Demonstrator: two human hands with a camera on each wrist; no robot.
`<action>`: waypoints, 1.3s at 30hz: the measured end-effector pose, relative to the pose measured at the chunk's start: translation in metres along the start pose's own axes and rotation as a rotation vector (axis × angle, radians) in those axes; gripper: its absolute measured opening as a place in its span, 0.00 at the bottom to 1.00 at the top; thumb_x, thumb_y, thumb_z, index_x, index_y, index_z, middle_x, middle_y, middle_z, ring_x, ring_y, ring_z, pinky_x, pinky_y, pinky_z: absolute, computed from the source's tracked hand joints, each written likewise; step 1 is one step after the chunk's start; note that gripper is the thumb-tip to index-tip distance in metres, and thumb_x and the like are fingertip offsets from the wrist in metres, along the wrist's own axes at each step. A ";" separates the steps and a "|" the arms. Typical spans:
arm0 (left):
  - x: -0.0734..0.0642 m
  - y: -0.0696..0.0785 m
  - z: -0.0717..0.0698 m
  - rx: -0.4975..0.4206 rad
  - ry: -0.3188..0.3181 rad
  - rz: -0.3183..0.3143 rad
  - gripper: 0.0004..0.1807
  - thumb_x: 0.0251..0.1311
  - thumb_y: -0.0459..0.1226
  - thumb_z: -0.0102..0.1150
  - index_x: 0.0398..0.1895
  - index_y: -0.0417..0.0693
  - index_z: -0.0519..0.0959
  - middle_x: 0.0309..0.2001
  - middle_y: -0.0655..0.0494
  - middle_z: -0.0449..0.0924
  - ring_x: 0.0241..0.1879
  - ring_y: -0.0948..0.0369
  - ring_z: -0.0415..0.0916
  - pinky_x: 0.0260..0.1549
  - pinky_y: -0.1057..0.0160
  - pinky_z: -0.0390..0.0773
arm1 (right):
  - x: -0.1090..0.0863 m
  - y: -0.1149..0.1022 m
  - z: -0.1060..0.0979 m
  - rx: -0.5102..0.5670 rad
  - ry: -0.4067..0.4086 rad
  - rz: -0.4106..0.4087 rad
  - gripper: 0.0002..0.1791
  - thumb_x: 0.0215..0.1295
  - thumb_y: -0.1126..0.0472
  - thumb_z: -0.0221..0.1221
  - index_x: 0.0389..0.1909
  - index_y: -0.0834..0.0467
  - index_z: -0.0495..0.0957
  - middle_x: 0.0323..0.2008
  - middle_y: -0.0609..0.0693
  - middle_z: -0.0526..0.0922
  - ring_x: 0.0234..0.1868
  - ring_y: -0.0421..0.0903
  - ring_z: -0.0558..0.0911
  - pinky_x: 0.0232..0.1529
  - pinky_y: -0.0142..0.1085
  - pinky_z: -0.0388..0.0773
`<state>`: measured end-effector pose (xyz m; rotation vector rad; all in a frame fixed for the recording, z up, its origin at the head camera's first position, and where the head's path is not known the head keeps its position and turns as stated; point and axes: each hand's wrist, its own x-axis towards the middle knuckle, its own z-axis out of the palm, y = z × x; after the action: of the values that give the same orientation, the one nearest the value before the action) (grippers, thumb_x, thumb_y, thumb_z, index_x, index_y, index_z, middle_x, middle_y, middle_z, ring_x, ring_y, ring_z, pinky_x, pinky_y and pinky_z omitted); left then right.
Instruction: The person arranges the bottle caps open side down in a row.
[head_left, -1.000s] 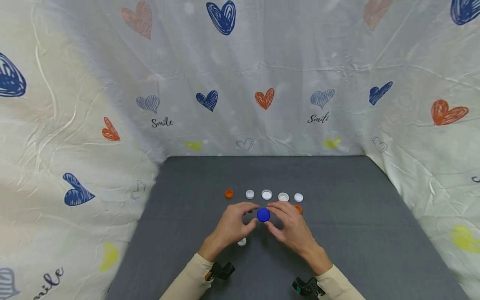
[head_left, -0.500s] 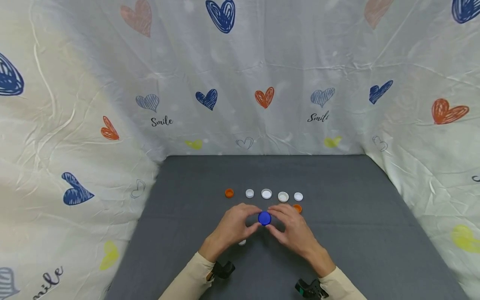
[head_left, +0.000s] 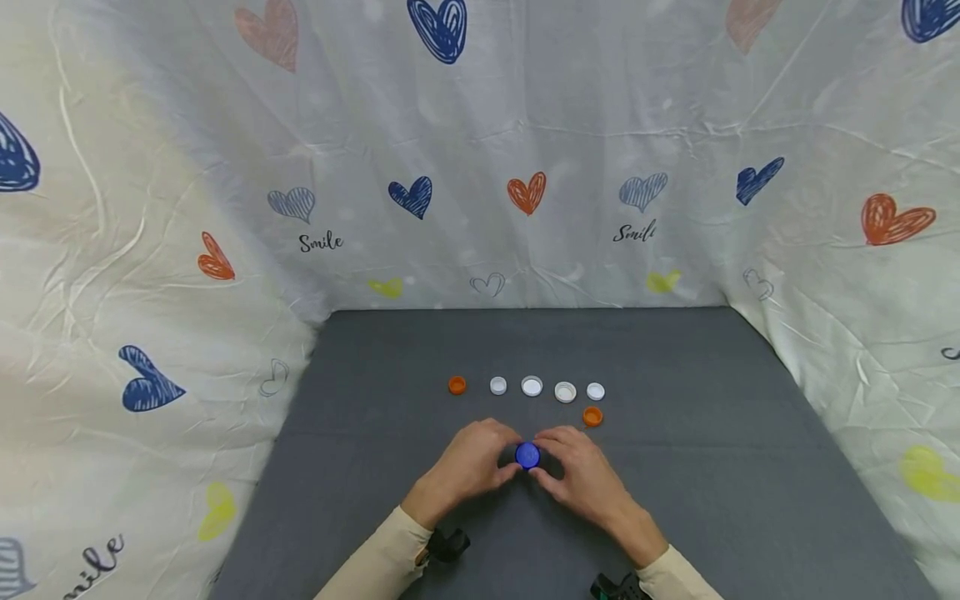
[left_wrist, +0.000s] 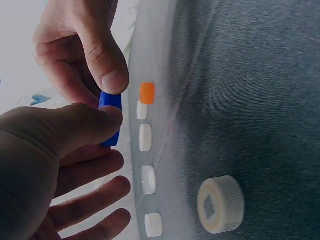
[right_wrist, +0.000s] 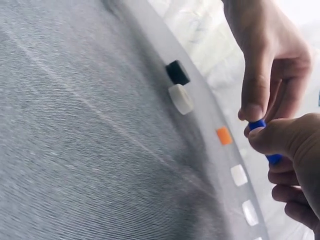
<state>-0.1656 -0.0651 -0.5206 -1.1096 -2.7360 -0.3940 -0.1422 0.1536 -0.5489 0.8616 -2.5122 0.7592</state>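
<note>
A round blue bottle cap (head_left: 527, 455) is between both hands above the grey table, its flat face up. My left hand (head_left: 472, 460) pinches its left side with thumb and fingers. From the other side my right hand (head_left: 587, 475) pinches it the same way. The left wrist view shows both thumbs on the blue cap (left_wrist: 110, 96), with the left hand's other fingers spread. A ribbed white cap (left_wrist: 221, 204) lies on the cloth there; in the head view the left hand hides it.
Toward the back a row holds an orange cap (head_left: 457, 385) and several white caps (head_left: 532, 386). Another orange cap (head_left: 592, 416) lies just in front of its right end. The right wrist view has a black cap (right_wrist: 177, 73) beside a white cap (right_wrist: 180, 99). A heart-print curtain (head_left: 480, 150) surrounds the table.
Both hands have come nearer the body with the blue cap held between them. The front orange cap is now fully visible, while the white cap near the left wrist has become hidden.
</note>
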 end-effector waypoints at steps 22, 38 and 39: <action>-0.007 0.003 0.028 0.173 -0.131 0.017 0.14 0.53 0.51 0.73 0.41 0.59 0.87 0.38 0.65 0.86 0.41 0.61 0.80 0.40 0.56 0.81 | -0.014 -0.002 0.023 -0.075 -0.096 0.032 0.17 0.51 0.51 0.75 0.40 0.54 0.88 0.42 0.43 0.84 0.47 0.42 0.81 0.48 0.44 0.78; -0.010 0.010 0.033 0.223 -0.163 -0.009 0.14 0.53 0.51 0.74 0.41 0.59 0.88 0.43 0.64 0.85 0.47 0.60 0.77 0.44 0.57 0.79 | -0.019 -0.004 0.027 -0.129 -0.150 0.033 0.19 0.53 0.49 0.73 0.42 0.56 0.88 0.47 0.48 0.84 0.50 0.47 0.81 0.51 0.47 0.78; -0.009 0.009 0.033 0.221 -0.167 -0.011 0.15 0.53 0.51 0.73 0.41 0.59 0.88 0.44 0.64 0.85 0.48 0.60 0.77 0.44 0.57 0.79 | -0.019 -0.004 0.026 -0.128 -0.151 0.032 0.19 0.53 0.48 0.73 0.42 0.56 0.88 0.47 0.48 0.84 0.50 0.47 0.81 0.51 0.47 0.78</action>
<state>-0.1540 -0.0551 -0.5525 -1.1137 -2.8420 0.0021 -0.1299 0.1434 -0.5775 0.8656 -2.6794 0.5546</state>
